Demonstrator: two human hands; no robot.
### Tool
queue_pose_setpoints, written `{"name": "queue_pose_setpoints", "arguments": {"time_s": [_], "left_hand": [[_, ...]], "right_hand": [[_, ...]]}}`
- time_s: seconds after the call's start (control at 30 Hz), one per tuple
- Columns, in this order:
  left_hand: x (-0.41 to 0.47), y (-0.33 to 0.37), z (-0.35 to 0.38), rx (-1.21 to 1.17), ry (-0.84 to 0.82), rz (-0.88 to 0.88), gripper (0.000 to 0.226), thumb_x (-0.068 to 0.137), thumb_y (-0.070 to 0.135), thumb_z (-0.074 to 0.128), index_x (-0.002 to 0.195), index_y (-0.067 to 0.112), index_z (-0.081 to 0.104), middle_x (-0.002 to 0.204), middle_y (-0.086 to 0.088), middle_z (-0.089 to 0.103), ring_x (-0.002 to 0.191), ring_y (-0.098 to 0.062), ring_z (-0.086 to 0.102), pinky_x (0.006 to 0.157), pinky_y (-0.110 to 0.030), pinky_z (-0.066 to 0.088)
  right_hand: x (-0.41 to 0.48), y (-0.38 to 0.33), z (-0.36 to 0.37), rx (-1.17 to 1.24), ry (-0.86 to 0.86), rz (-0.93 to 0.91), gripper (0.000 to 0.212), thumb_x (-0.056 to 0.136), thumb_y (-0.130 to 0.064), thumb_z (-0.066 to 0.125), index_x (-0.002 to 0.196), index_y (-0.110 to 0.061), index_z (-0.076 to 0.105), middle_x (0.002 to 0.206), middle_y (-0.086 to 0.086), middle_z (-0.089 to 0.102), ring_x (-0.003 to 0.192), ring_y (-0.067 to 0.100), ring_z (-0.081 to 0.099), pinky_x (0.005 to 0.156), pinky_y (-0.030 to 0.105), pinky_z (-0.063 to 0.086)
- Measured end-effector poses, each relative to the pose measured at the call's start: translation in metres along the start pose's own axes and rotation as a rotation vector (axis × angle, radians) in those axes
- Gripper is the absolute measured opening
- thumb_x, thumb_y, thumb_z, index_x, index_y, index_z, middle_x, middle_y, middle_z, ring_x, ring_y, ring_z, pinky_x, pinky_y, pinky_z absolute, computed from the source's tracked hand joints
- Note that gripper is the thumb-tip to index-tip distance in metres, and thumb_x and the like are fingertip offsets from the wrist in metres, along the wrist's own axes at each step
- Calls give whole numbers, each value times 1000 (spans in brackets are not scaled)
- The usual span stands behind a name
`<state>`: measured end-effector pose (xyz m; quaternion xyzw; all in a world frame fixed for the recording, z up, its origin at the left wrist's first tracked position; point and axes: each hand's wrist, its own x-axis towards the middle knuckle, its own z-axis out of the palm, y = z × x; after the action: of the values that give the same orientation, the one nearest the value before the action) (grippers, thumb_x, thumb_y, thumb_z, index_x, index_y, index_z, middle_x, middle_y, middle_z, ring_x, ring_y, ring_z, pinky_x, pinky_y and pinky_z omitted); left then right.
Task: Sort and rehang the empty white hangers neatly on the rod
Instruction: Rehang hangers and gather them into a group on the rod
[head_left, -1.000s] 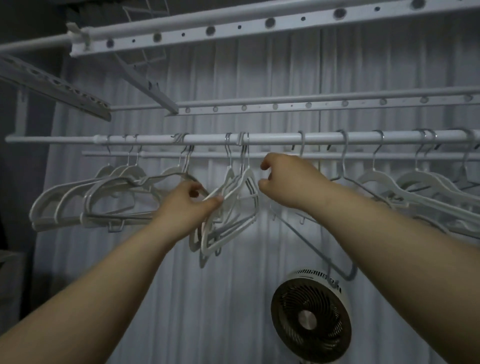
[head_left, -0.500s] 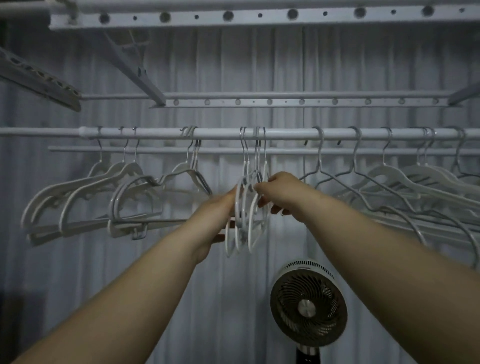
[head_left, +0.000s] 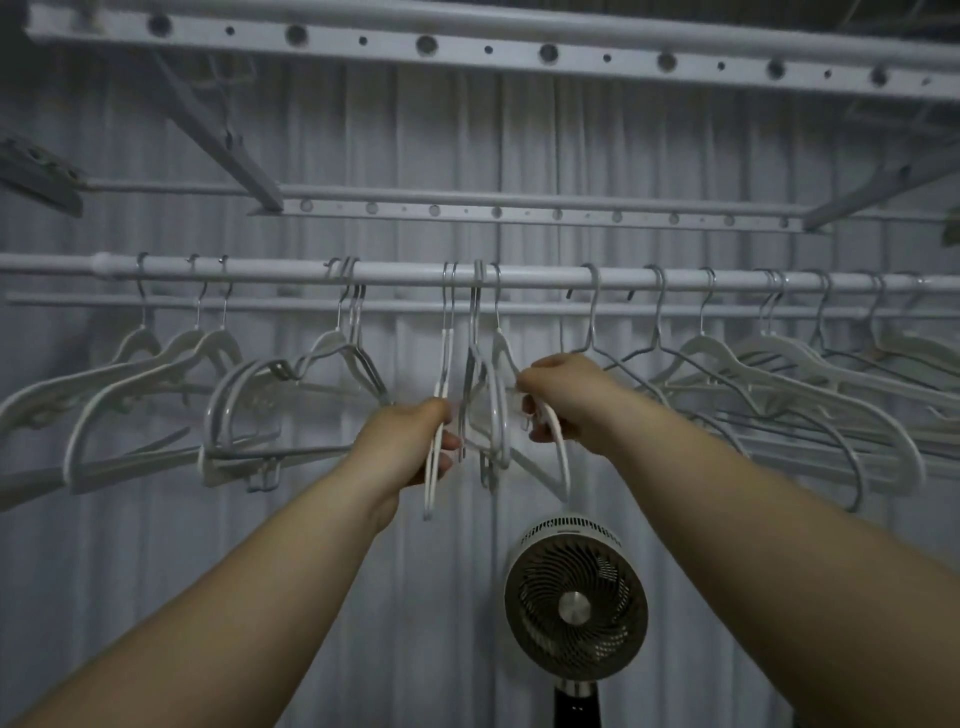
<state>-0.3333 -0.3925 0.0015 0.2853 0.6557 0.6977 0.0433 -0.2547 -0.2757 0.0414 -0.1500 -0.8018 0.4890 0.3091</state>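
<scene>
1. Now, the left hand (head_left: 410, 441) is curled round a white hanger (head_left: 444, 364) turned edge-on to us, its hook over the rod (head_left: 405, 271).
2. The right hand (head_left: 566, 400) grips a second hanger (head_left: 560, 457) at the shoulder, and its arm curves down below the fist.
3. Between the two hands hangs the middle bunch (head_left: 491, 410), hooks close together on the rod and bodies nearly parallel. I'd call that the sorted part.
4. Out to the left, the left cluster (head_left: 156, 374) is splayed at angles, with hangers overlapping and uneven gaps between hooks. It doesn't look tidied yet.
5. Out to the right, the right cluster (head_left: 779, 374) crosses over itself, and thin wire hangers (head_left: 618, 358) are mixed in among the white ones.
6. Every hanger in view is hooked on the rod, so what's left seems to be squaring up, grouping and spacing rather than lifting anything back on.
7. My read is early to middle: one small group is in order, and both flanks are left to do.
8. Behind it all, a fan (head_left: 576, 597) stands in front of the curtain (head_left: 415, 130).
</scene>
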Motion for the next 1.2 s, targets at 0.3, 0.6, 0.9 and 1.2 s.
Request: {"name": "queue_pose_setpoints", "arguments": {"time_s": [0.3,0.6,0.9,1.2], "left_hand": [[-1,13,-6,40,90,-38,25,91,15,44,67,10,50,59,-5,46,47,-16,36,29,-9,34],[-7,17,-21,188,113,-52,18,92,18,46,77,13,54,62,-3,62,48,-14,49,44,-18,44],[-22,24,-5,648,379,424,41,89,28,55,126,11,55,132,-9,51,124,-24,46,101,-29,35],[-34,34,37,840,120,383,57,83,50,54,132,24,43,105,1,66,108,-21,62,97,-34,46]], "right_hand": [[-2,19,-53,0,155,18,13,93,-6,44,82,-4,51,61,9,45,48,18,42,28,9,40],[-3,24,-65,-562,289,-161,38,92,-17,48,126,0,53,106,16,63,99,32,59,82,30,46],[-13,0,-31,-393,125,-444,21,90,-34,54,87,-16,64,68,-9,55,84,13,55,75,24,43],[-13,4,-23,-90,-218,-179,21,91,-17,53,70,-21,53,66,-3,59,59,11,55,62,23,37]]}}
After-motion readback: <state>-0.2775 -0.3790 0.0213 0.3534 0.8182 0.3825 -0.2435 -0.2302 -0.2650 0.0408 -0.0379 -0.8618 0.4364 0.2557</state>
